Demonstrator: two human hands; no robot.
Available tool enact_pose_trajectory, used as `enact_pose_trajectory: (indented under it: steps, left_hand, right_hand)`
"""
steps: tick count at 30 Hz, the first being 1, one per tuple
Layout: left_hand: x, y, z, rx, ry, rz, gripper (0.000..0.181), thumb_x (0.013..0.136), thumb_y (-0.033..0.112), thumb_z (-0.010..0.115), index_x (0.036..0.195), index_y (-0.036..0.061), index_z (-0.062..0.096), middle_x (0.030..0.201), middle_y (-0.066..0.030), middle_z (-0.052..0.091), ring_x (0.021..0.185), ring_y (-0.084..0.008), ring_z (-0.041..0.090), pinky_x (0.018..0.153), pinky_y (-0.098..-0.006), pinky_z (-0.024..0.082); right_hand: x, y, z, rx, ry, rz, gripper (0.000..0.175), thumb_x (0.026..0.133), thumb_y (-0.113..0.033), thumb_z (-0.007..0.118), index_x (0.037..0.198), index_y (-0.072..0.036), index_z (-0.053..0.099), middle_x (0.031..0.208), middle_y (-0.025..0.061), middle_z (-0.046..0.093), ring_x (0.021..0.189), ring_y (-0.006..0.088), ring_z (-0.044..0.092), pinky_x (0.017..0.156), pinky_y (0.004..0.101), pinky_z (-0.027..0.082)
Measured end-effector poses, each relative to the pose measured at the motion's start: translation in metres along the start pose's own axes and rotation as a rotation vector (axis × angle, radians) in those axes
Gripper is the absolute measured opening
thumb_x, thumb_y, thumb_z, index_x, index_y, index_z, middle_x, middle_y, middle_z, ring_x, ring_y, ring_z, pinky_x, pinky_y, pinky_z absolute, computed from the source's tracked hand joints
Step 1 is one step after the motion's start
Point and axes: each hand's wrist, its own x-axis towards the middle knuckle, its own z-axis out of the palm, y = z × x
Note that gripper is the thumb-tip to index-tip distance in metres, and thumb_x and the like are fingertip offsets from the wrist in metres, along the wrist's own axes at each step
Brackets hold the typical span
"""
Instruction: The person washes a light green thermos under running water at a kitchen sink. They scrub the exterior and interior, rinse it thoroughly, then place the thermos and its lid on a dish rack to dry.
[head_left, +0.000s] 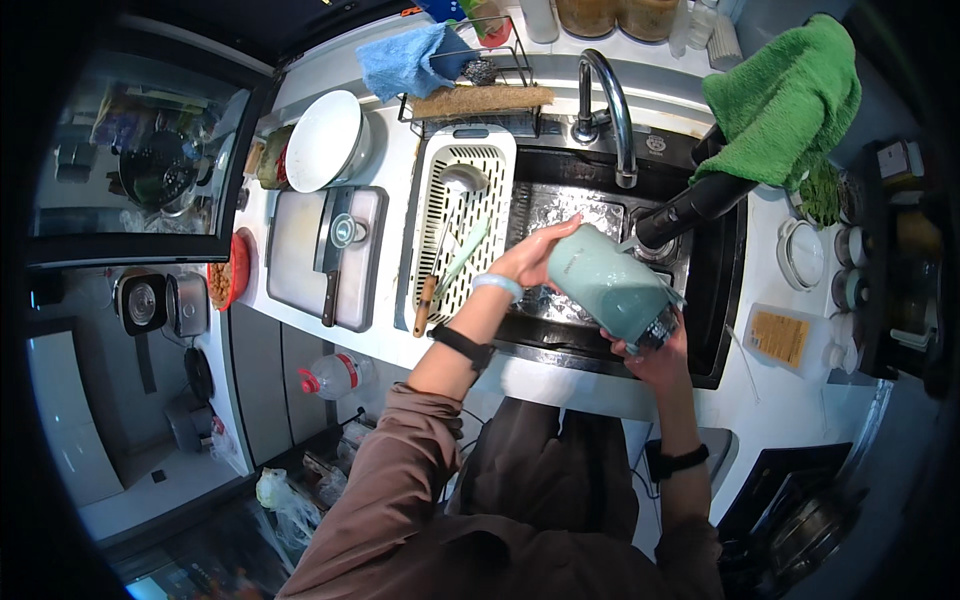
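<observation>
A large mint-green bottle or jug (596, 270) is held tilted over the black sink (701, 330), its dark see-through end towards my right hand. It bears small writing on its side. The fingers of my left hand (536, 255) wrap its upper left end. At its lower right end, my right hand (660, 356) grips around the dark part, which partly hides the fingers. Behind it rises a curved chrome faucet (619, 112); I cannot tell whether water runs. The sink floor looks wet and shiny.
Left of the basin, a white draining basket (502, 150) holds a ladle (463, 178) and other utensils. Farther left are a cutting board (292, 255), a cleaver (331, 277) and a white bowl (322, 142). A green towel (787, 97) drapes over a black pipe-like fixture (679, 214) at the right.
</observation>
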Motion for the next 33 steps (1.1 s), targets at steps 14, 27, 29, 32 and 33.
enact_pose_trajectory:
  steps: [14, 27, 29, 32, 33]
  left_hand:
    - [-0.065, -0.046, 0.034, -0.340, 0.510, 0.131, 0.066, 0.086, 0.051, 0.065, 0.136, 0.0134, 0.044, 0.131, -0.0137, 0.052, 0.114, -0.0319, 0.057, 0.080, -0.0538, 0.055]
    - [-0.051, -0.070, 0.070, -0.354, 0.623, 0.171, 0.085, 0.083, 0.054, 0.067, 0.142, 0.0131, 0.022, 0.142, -0.0169, 0.036, 0.121, -0.0339, 0.051, 0.082, -0.0554, 0.054]
    - [-0.040, -0.070, 0.072, -0.390, 0.616, 0.189, 0.100, 0.077, 0.053, 0.074, 0.142, 0.0123, 0.011, 0.144, -0.0211, 0.028, 0.121, -0.0393, 0.048, 0.077, -0.0562, 0.055]
    - [-0.034, -0.070, 0.079, -0.387, 0.568, 0.177, 0.086, 0.083, 0.055, 0.067, 0.143, 0.0106, 0.025, 0.141, -0.0187, 0.038, 0.122, -0.0338, 0.049, 0.080, -0.0543, 0.056]
    - [-0.036, -0.070, 0.082, -0.392, 0.531, 0.178, 0.082, 0.084, 0.055, 0.066, 0.142, 0.0103, 0.029, 0.139, -0.0182, 0.041, 0.122, -0.0323, 0.050, 0.080, -0.0536, 0.056]
  right_hand:
    - [0.181, -0.006, -0.006, -1.285, 0.983, -0.883, 0.068, 0.100, -0.056, 0.033, 0.134, 0.001, 0.042, 0.120, 0.0286, 0.060, 0.114, 0.0526, 0.052, 0.098, 0.0581, 0.038]
    - [0.168, 0.002, 0.027, -1.055, 0.874, -1.007, 0.051, 0.095, -0.030, 0.057, 0.130, 0.007, 0.047, 0.123, 0.0307, 0.054, 0.111, 0.0385, 0.054, 0.098, 0.0483, 0.041]
    - [0.162, 0.035, 0.026, -1.496, 0.864, -1.168, 0.064, 0.094, -0.026, 0.056, 0.145, 0.005, 0.033, 0.143, 0.0393, 0.034, 0.140, 0.0471, 0.024, 0.117, 0.0478, 0.017]
    - [0.156, 0.038, 0.022, -1.864, 1.098, -1.264, 0.049, 0.100, -0.031, 0.054, 0.138, 0.000, 0.050, 0.122, 0.0145, 0.059, 0.109, 0.0243, 0.056, 0.097, 0.0352, 0.044]
    - [0.160, 0.021, 0.022, -1.595, 0.962, -1.179, 0.048, 0.099, -0.032, 0.054, 0.135, 0.000, 0.052, 0.120, 0.0139, 0.060, 0.107, 0.0231, 0.057, 0.096, 0.0344, 0.044]
